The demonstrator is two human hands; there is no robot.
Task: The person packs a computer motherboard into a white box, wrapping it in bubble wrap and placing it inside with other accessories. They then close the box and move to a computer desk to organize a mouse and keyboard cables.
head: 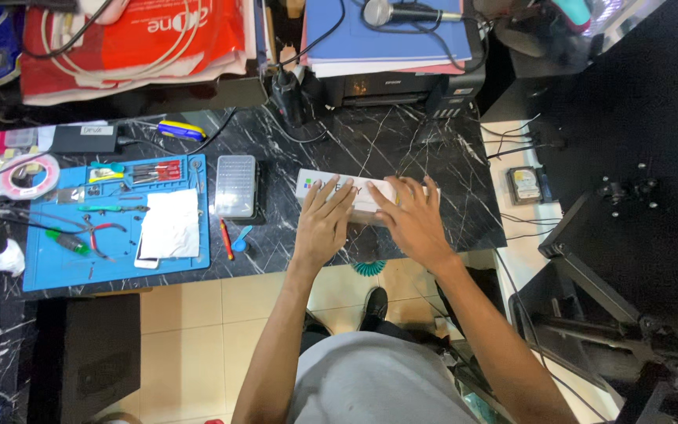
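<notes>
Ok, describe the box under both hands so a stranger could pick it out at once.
Start at the black marble table. Near its front edge lies a flat white box, with the left hand and right hand resting on it. Unlike the clear case beside it, it is opaque and long.

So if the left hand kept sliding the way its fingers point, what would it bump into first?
The left hand lies flat on the white box, fingers pointing away across the black marble table. Past the box's far edge the tabletop looks bare, so the black printer at the back probably comes first, though depth is unclear.
</notes>
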